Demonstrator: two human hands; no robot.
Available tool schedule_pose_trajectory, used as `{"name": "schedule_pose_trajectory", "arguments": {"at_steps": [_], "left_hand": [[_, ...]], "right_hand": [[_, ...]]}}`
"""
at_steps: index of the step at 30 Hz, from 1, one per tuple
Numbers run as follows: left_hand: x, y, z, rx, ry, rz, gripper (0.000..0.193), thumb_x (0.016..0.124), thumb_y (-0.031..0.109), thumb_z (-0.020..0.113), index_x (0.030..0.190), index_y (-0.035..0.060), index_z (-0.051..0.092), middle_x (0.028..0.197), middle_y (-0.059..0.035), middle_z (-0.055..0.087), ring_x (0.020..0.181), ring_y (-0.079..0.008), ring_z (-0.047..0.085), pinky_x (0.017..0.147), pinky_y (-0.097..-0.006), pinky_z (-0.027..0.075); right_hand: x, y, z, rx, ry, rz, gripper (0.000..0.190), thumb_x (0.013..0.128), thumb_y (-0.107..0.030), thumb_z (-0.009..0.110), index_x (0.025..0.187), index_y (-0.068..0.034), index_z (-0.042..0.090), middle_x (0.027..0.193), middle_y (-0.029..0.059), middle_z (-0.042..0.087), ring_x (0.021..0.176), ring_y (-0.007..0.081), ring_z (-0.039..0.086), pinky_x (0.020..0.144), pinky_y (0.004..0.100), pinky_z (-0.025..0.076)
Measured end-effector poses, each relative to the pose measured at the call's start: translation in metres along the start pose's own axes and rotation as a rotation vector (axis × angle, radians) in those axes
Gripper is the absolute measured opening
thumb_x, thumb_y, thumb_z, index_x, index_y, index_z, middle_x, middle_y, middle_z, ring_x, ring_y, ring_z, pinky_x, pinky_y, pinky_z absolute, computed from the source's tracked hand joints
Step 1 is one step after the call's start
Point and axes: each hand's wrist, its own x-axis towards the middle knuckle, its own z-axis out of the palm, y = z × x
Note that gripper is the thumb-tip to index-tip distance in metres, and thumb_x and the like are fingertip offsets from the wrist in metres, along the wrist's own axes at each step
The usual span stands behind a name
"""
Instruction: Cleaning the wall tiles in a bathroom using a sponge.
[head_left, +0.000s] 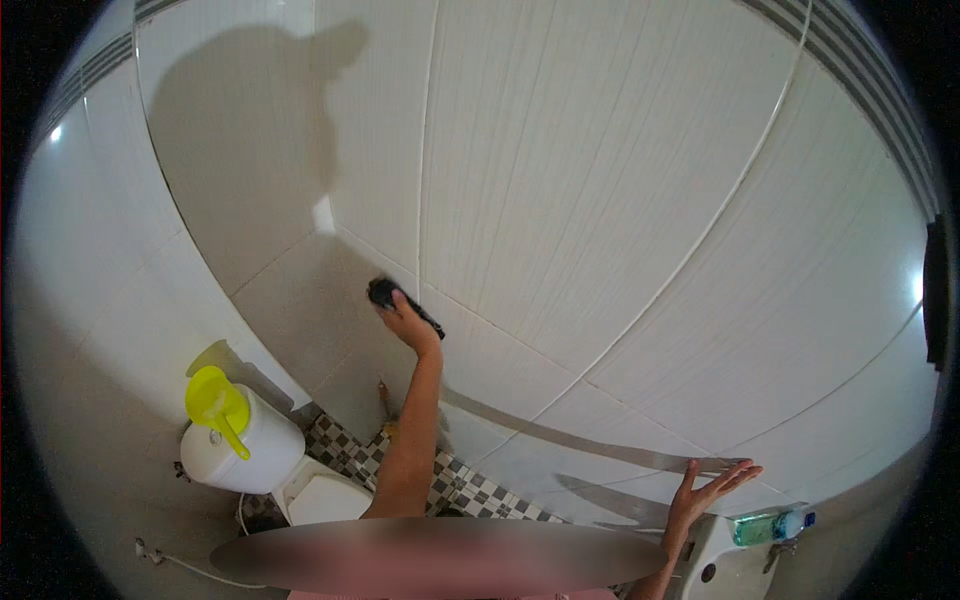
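Observation:
My left hand (405, 321) grips a black scrubbing brush (414, 309), which it holds at the pale tiled wall (510, 187) near the corner. Whether the bristles touch the tiles cannot be told. Farther right and lower, my right hand (709, 491) has its fingers spread and holds nothing; it is raised beside the same wall, close to the sink. A large shadow falls over the wall at the upper left.
At the lower left, a yellow-green dipper (217, 405) rests on the white toilet tank (259, 454). A plastic bottle (772, 529) lies on the white sink (716, 551) at the lower right. Checkered floor tiles (480, 491) show below the wall.

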Motion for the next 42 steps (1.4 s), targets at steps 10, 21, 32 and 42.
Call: {"name": "schedule_pose_trajectory", "arguments": {"at_steps": [10, 21, 32, 42], "left_hand": [[-0.223, -0.057, -0.012, -0.133, 0.343, -1.303, 0.061, 0.090, 0.052, 0.042, 0.125, 0.0022, 0.044, 0.124, -0.0142, 0.052, 0.107, -0.0294, 0.054, 0.090, -0.0424, 0.045], [-0.067, 0.094, 0.019, -0.206, -0.227, -0.523, 0.100, 0.085, 0.065, 0.043, 0.145, 0.0093, -0.014, 0.153, -0.0171, 0.002, 0.141, -0.0312, 0.003, 0.113, -0.0439, 0.013], [0.090, -0.031, -0.024, 0.132, 0.137, -0.185, 0.085, 0.092, 0.055, 0.040, 0.145, -0.0028, 0.008, 0.149, -0.0253, 0.010, 0.135, -0.0373, 0.021, 0.110, -0.0435, 0.021], [-0.009, -0.218, -0.120, -0.106, -0.003, -0.806, 0.090, 0.087, 0.069, 0.030, 0.144, -0.0007, 0.019, 0.147, -0.0186, 0.023, 0.132, -0.0344, 0.028, 0.108, -0.0444, 0.024]], "right_hand": [[0.002, -0.016, -0.004, -0.081, -0.029, 0.054, 0.085, 0.084, -0.026, 0.066, 0.148, -0.017, 0.011, 0.153, 0.0164, 0.000, 0.140, 0.0379, 0.002, 0.110, 0.0579, 0.016], [0.001, -0.067, 0.015, -0.078, -0.054, -0.055, 0.086, 0.076, -0.037, 0.072, 0.146, -0.020, 0.025, 0.152, 0.0170, 0.001, 0.140, 0.0411, 0.003, 0.107, 0.0639, 0.017], [-0.009, -0.048, 0.026, -0.176, -0.096, -0.006, 0.092, 0.076, -0.051, 0.068, 0.147, -0.021, 0.018, 0.152, 0.0172, -0.004, 0.140, 0.0403, -0.002, 0.106, 0.0666, 0.016], [-0.002, -0.059, 0.025, -0.172, -0.120, -0.077, 0.088, 0.082, -0.047, 0.064, 0.148, -0.018, 0.015, 0.152, 0.0200, -0.005, 0.140, 0.0412, -0.003, 0.108, 0.0623, 0.014]]}}
